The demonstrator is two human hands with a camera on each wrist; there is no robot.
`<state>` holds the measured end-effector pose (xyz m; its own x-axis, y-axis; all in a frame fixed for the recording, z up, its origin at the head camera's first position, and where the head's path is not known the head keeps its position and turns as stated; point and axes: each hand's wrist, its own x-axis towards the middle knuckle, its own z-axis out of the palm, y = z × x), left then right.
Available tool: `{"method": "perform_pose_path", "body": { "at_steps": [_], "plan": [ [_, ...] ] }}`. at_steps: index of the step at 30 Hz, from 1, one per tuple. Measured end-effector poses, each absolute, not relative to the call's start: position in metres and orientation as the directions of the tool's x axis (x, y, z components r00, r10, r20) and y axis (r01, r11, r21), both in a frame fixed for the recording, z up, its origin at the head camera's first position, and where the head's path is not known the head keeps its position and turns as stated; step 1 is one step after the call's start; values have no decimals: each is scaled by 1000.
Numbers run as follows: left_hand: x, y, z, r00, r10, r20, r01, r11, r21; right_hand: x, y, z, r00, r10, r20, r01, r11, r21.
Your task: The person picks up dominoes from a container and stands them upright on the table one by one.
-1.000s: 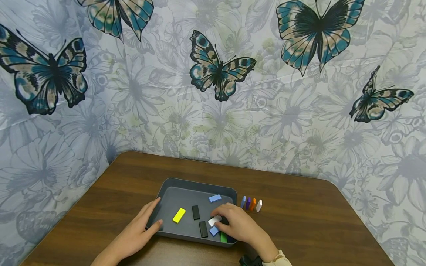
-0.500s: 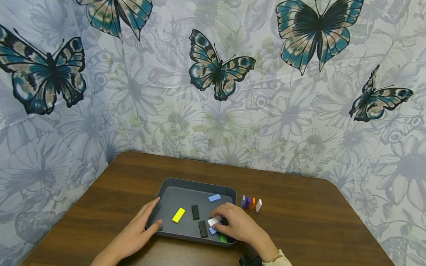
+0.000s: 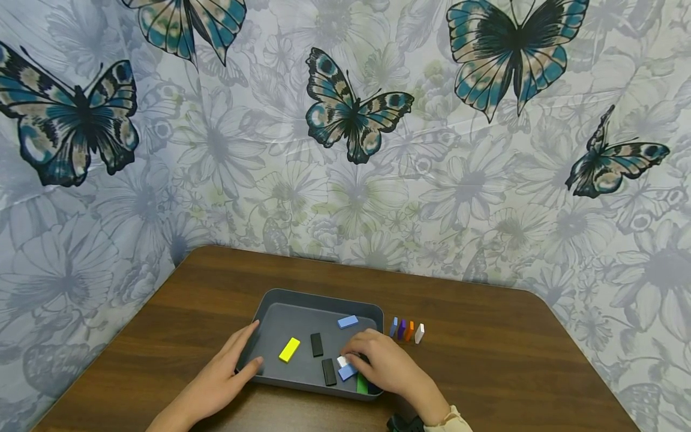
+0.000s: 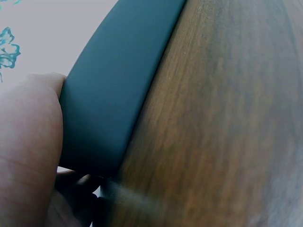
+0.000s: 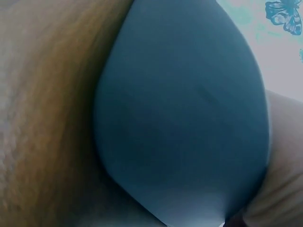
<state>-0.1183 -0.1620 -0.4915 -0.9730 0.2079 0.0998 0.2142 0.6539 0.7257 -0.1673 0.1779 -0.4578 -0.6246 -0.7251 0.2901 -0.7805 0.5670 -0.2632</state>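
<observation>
A grey tray (image 3: 302, 318) lies on the table with small coloured dominoes in it. My right hand (image 3: 383, 363) reaches over its right rim, thumb and fingertips pinching a white domino (image 3: 341, 361), mostly hidden by the fingers. A blue domino (image 3: 348, 372) lies just below the thumb, and a green domino (image 3: 362, 384) is partly under the hand. My left hand (image 3: 218, 378) rests at the tray's near left corner, thumb over the rim and fingers extended along the left side. In the left wrist view the thumb (image 4: 28, 146) lies against the tray wall (image 4: 113, 90).
Inside the tray also lie a yellow domino (image 3: 289, 350), black dominoes (image 3: 317, 345) and another blue domino (image 3: 348, 322). Right of the tray, several dominoes (image 3: 407, 331) stand upright in a row on the wooden table (image 3: 486, 366). A butterfly-print cloth (image 3: 270, 180) hangs behind.
The white domino has shifted further under my right fingertips and shows less. More of the blue domino beside the thumb is visible. My left hand has stayed in place.
</observation>
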Motion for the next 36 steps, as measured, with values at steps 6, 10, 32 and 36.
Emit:
{"method": "perform_pose_path", "body": {
  "at_steps": [6,10,32,36],
  "plan": [
    [-117,-162,-491,-972,207,114,225,664,713,-168,178,-458,-619,-735,277,-785,570,-243],
    [-117,-161,-490,-969,213,126,239,671,702,-168,178,-459,-644,-724,248,-764,592,-257],
    [-116,-161,-489,-969,221,110,231,654,720,-168,174,-458,-681,-687,253,-733,642,-226],
    [-116,-161,-489,-968,222,114,234,657,717,-167,174,-457,-678,-687,263,-735,639,-226]
  ]
}}
